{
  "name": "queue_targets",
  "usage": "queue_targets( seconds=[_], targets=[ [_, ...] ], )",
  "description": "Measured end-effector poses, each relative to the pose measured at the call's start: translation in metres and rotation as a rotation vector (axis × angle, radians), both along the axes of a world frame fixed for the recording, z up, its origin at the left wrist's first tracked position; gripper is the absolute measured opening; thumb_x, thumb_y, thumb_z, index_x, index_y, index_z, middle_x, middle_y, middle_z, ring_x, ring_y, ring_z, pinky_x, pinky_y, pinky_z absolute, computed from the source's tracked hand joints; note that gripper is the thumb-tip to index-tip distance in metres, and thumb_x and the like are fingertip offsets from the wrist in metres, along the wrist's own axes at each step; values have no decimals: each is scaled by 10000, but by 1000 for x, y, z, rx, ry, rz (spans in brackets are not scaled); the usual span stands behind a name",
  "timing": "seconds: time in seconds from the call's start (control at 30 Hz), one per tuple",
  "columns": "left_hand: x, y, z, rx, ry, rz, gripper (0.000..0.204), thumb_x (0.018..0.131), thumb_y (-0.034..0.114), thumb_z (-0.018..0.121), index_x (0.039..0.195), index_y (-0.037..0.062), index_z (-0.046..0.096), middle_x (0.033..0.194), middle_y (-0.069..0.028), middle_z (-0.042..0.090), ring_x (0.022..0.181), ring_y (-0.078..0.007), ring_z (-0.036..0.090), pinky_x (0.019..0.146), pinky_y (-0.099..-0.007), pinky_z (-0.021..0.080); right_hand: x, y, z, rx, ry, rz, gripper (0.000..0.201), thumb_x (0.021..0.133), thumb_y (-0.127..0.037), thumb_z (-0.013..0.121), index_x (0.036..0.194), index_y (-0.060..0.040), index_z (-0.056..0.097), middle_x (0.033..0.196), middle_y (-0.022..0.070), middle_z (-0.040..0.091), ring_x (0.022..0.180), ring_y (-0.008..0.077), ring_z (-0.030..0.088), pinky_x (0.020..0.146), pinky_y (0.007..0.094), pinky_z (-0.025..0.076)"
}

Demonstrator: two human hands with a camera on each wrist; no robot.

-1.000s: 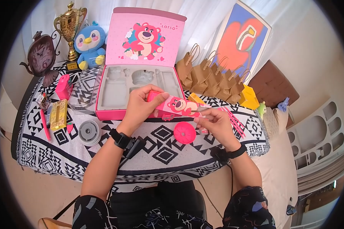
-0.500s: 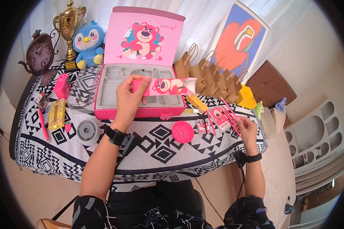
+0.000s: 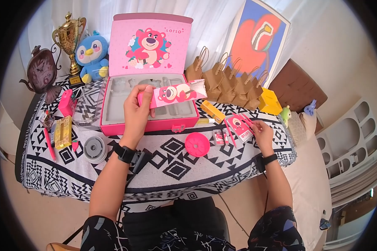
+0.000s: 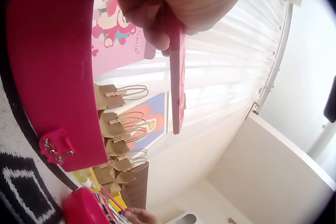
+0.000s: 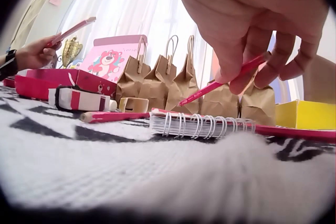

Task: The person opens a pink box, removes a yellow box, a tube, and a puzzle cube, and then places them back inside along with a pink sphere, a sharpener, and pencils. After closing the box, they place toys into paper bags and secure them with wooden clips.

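My left hand [image 3: 139, 108] holds one end of a flat pink packet [image 3: 174, 94] printed with a bear, raised in front of the gift box. The packet's far end looks open and pale inside. Edge-on in the left wrist view, it shows as a thin pink slab [image 4: 178, 92]. On the right, my right hand [image 3: 262, 134] pinches a pink pencil [image 5: 207, 89] between thumb and fingers, tilted over a spiral notebook [image 3: 239, 127] with a bear cover. Another pink pencil [image 3: 230, 134] lies left of the notebook.
The pink gift box [image 3: 148, 126] stands with its lid up and a grey moulded tray inside. A pink round lid [image 3: 197, 144], a grey round container [image 3: 95, 149] and a yellow box [image 3: 213, 111] lie about. Several brown paper bags [image 3: 230, 85] line the back.
Both hands were at the packet a second ago. My right hand has left it, moved right to the pencils and pinches one. My left hand keeps the packet, shifted left and up.
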State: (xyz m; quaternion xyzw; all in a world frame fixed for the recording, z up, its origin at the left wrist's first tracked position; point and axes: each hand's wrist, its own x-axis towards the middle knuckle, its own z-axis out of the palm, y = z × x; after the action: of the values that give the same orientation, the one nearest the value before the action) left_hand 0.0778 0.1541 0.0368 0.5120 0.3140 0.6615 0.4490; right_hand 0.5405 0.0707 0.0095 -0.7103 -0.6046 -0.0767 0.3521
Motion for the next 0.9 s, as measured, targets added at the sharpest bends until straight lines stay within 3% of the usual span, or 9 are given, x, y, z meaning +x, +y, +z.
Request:
queue_targets(
  seconds=[0.13, 0.17, 0.3, 0.4, 0.53, 0.7, 0.8, 0.87, 0.9],
  targets=[
    [1, -2, 1, 5, 11, -14, 305, 1076, 298, 629, 1089, -4, 670, 756, 0, 626, 540, -56, 517, 480, -223, 397, -5, 38, 8, -28, -108, 97, 147, 882, -148, 769, 995, -57, 790, 900, 166, 761, 862, 324, 714, 796, 411, 552],
    [2, -2, 0, 8, 18, -13, 301, 1076, 296, 630, 1084, -2, 671, 755, 2, 625, 542, -55, 518, 481, -222, 398, 0, 50, 7, -63, -78, 111, 186, 863, -135, 771, 1033, -60, 775, 967, 167, 756, 956, 354, 677, 861, 451, 523],
    [3, -2, 0, 2, 41, 24, 295, 1074, 295, 634, 1082, 3, 674, 747, 4, 625, 543, -56, 523, 479, -225, 402, 0, 81, 0, 23, -297, 57, 308, 906, -166, 766, 1190, -55, 720, 1076, 163, 739, 1070, 357, 656, 935, 434, 512],
    [2, 1, -4, 5, 66, 74, 281, 1073, 285, 635, 1086, 8, 677, 738, 6, 625, 542, -58, 528, 476, -229, 406, -25, 84, 2, 138, -202, 140, 301, 883, -172, 773, 1156, -59, 714, 1109, 170, 723, 1071, 388, 636, 943, 464, 493],
    [4, -3, 1, 20, 75, 58, 257, 1062, 271, 653, 1096, 18, 677, 734, 8, 623, 556, -57, 556, 487, -233, 430, -76, 65, 20, 47, 20, 304, 332, 950, -229, 748, 1222, -43, 710, 1220, 159, 724, 1173, 326, 659, 1034, 397, 483],
    [-7, -6, 17, 113, 172, 196, 269, 1082, 285, 618, 1121, 30, 694, 786, 22, 633, 582, -47, 543, 518, -229, 434, -136, 45, 66, 16, 277, 513, 307, 1008, -214, 708, 1256, -33, 702, 1172, 76, 722, 1111, 169, 655, 980, 316, 499],
    [-30, -12, 33, 128, 19, 206, 285, 1084, 296, 613, 1138, 28, 695, 821, 23, 643, 617, -44, 560, 562, -220, 451, -152, 50, 81, 25, 463, 648, 281, 1038, -204, 676, 1243, -14, 699, 1154, 38, 710, 1095, 124, 636, 966, 287, 495],
    [-59, -23, 45, 177, -60, 336, 296, 1087, 305, 608, 1161, 34, 700, 894, 25, 666, 704, -37, 585, 611, -207, 467, -158, 56, 89, 46, 553, 718, 268, 1052, -198, 658, 1231, -3, 698, 1149, 26, 703, 1094, 110, 629, 968, 278, 490],
    [-78, -29, 51, 231, -2, 487, 290, 1086, 307, 611, 1175, 49, 711, 953, 33, 683, 774, -24, 587, 642, -198, 472, -160, 60, 91, 53, 547, 728, 257, 1060, -190, 646, 1220, 4, 698, 1144, 24, 701, 1093, 104, 627, 976, 275, 483]
  ],
)
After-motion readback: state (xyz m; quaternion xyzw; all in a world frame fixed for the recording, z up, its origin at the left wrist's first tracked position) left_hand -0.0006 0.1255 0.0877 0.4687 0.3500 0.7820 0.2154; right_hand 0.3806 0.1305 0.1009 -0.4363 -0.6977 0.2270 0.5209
